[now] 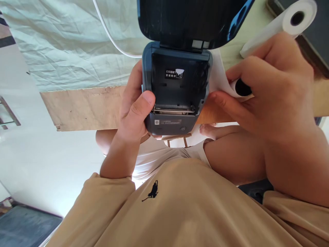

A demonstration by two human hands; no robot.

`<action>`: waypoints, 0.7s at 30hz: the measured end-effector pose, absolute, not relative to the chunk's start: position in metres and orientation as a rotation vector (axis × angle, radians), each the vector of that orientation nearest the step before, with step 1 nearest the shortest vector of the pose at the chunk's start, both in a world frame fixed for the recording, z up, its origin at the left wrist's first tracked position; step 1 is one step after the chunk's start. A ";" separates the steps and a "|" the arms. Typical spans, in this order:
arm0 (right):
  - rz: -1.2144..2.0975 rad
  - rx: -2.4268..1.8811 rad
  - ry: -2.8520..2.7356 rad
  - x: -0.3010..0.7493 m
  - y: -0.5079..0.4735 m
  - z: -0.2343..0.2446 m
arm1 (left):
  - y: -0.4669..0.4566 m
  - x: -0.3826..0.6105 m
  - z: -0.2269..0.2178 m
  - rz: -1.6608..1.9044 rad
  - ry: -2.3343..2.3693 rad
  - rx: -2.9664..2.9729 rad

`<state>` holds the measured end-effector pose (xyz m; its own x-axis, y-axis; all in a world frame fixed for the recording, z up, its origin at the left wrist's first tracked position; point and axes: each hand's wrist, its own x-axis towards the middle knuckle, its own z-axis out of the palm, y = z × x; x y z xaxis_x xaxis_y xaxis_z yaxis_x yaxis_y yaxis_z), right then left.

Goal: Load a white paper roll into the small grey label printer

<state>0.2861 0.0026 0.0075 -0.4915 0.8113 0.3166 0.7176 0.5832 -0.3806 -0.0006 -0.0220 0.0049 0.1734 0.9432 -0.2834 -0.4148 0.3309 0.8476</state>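
Observation:
My left hand (135, 106) grips the left side of a dark label printer (177, 89), its thumb lying over the edge. The printer's glossy black lid (190, 20) is flipped up, and its paper bay shows no roll inside. Just right of the printer, my right hand (272, 82) pinches a small white paper roll (232, 87) with a dark core, near the printer's right edge. A strip of white paper shows behind the roll. Part of the roll is covered by my fingers.
A longer white roll (285, 25) lies beyond my right hand, beside a dark flat object (316, 37). A white cable (110, 37) runs over the pale green cloth (64, 44) toward the printer. The wooden table edge (84, 108) is close to my lap.

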 end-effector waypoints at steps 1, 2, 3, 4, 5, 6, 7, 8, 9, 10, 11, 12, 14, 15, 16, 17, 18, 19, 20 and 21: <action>0.266 -1.229 -2.345 0.284 0.002 0.010 | -0.022 -0.001 0.005 1.082 0.950 0.720; 0.266 -1.240 -2.340 0.283 0.001 0.013 | -0.022 -0.001 0.005 1.080 0.958 0.739; 0.269 -1.257 -2.334 0.281 0.000 0.015 | -0.022 -0.001 0.005 1.078 0.964 0.751; 0.276 -1.274 -2.327 0.280 0.000 0.016 | -0.021 -0.001 0.004 1.080 0.968 0.759; 0.283 -1.281 -2.319 0.279 0.000 0.017 | -0.021 -0.001 0.004 1.084 0.969 0.764; 0.290 -1.283 -2.306 0.278 0.000 0.016 | -0.021 -0.002 0.003 1.088 0.969 0.768; 0.301 -1.267 -2.309 0.278 0.000 0.015 | -0.021 -0.002 0.003 1.091 0.966 0.765; 0.315 -1.235 -2.327 0.278 0.001 0.013 | -0.021 -0.002 0.003 1.094 0.963 0.755; 0.329 -1.199 -2.350 0.279 0.001 0.011 | -0.021 -0.002 0.003 1.100 0.959 0.745; 0.338 -1.188 -2.364 0.279 0.002 0.010 | -0.021 -0.002 0.003 1.106 0.958 0.733; 0.349 -1.195 -2.375 0.279 0.002 0.008 | -0.020 -0.002 0.003 1.112 0.959 0.723; 0.348 -1.229 -2.367 0.279 0.002 0.007 | -0.020 -0.001 0.003 1.116 0.958 0.716; 0.317 -1.293 -2.343 0.276 0.000 0.008 | -0.020 -0.001 0.003 1.117 0.940 0.702; 0.311 -1.312 -2.338 0.275 -0.001 0.009 | -0.020 0.000 0.003 1.118 0.923 0.692; 0.328 -1.315 -2.332 0.274 -0.002 0.010 | -0.021 0.000 0.003 1.120 0.902 0.681; 0.364 -1.306 -2.321 0.273 -0.003 0.011 | -0.021 -0.001 0.003 1.124 0.881 0.672; 0.406 -1.287 -2.318 0.272 -0.004 0.012 | -0.022 -0.001 0.002 1.127 0.867 0.664; 0.445 -1.245 -2.329 0.272 -0.005 0.011 | -0.022 -0.001 0.002 1.125 0.862 0.659; 0.462 -1.203 -2.339 0.273 -0.005 0.010 | -0.023 -0.002 0.002 1.121 0.860 0.657; 0.452 -1.177 -2.358 0.273 -0.005 0.008 | -0.024 -0.003 0.002 1.115 0.862 0.657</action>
